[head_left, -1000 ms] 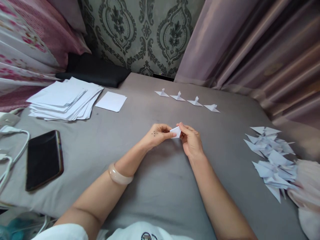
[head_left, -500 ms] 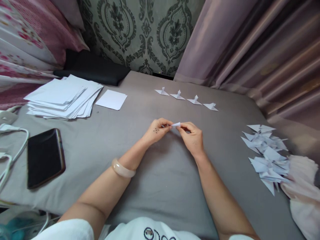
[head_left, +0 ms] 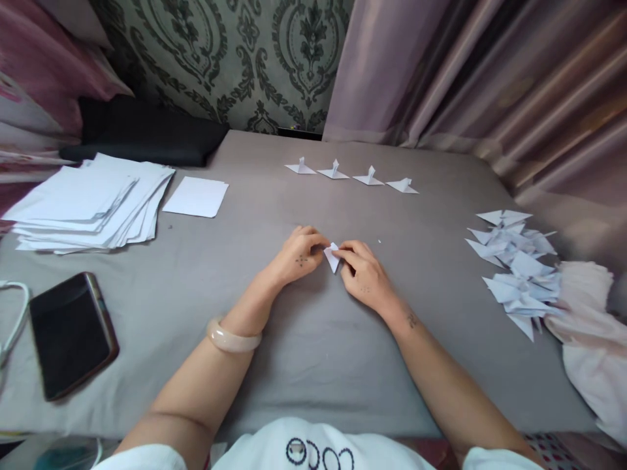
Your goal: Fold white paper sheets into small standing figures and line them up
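Between my two hands is a small folded piece of white paper (head_left: pixel 332 260), its pointed end turned toward me. My left hand (head_left: pixel 300 256) pinches its left edge with thumb and forefinger, and a bangle circles that wrist. The fingers of my right hand (head_left: pixel 363 271) press together on its right side. Farther back, several folded paper cranes (head_left: pixel 371 176) stand in a row. More folded paper shapes (head_left: pixel 526 274) lie heaped at the right.
A thick stack of white paper (head_left: pixel 88 202) lies at the left, with square sheets (head_left: pixel 196 196) beside it. A phone (head_left: pixel 71 334) and a white cable (head_left: pixel 19 320) are nearer me. A black folded item (head_left: pixel 147 134) sits at the back left. Pale cloth (head_left: pixel 585 326) bunches at the right edge.
The folded paper has come down and turned, from lying sideways between my fingertips to pointing toward me. My right hand has turned with its back upward. The camera view has shifted.
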A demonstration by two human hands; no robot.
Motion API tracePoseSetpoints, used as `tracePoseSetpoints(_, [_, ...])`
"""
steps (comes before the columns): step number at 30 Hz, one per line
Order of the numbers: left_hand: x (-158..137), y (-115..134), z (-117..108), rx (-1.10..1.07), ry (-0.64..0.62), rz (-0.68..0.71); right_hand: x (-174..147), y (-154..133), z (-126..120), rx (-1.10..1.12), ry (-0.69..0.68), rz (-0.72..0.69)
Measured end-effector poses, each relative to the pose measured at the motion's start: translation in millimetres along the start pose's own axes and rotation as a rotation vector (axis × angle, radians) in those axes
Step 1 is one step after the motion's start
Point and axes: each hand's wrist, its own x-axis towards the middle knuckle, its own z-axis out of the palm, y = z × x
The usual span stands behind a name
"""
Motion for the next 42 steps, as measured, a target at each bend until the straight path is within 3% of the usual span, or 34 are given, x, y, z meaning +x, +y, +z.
tracePoseSetpoints(4, [-2.2,1.0,0.9,0.041,-0.045,0.035,1.4,-2.9,-0.8,0.008,0.028,0.084])
tracePoseSetpoints(11, [-2.7,-3.2,2.4,0.051,-0.075,0.034,2.6,1.7,-4.7,0.042,0.005,0.102])
tracePoseSetpoints(24, [-5.1,-0.6,3.6,0.126,-0.050,0.074,1.4,1.0,-2.0,0.016,0.026,0.076])
tracePoseSetpoints(31, [-4.6,2.5,4.4,0.182,-0.026,0.077,1.4,2.9,-1.5,0.117,0.062,0.140])
tracePoseSetpoints(42, [-4.9,1.9,3.7,0.122,-0.021,-0.029,1.2,1.5,-2.1,0.081,0.049,0.125])
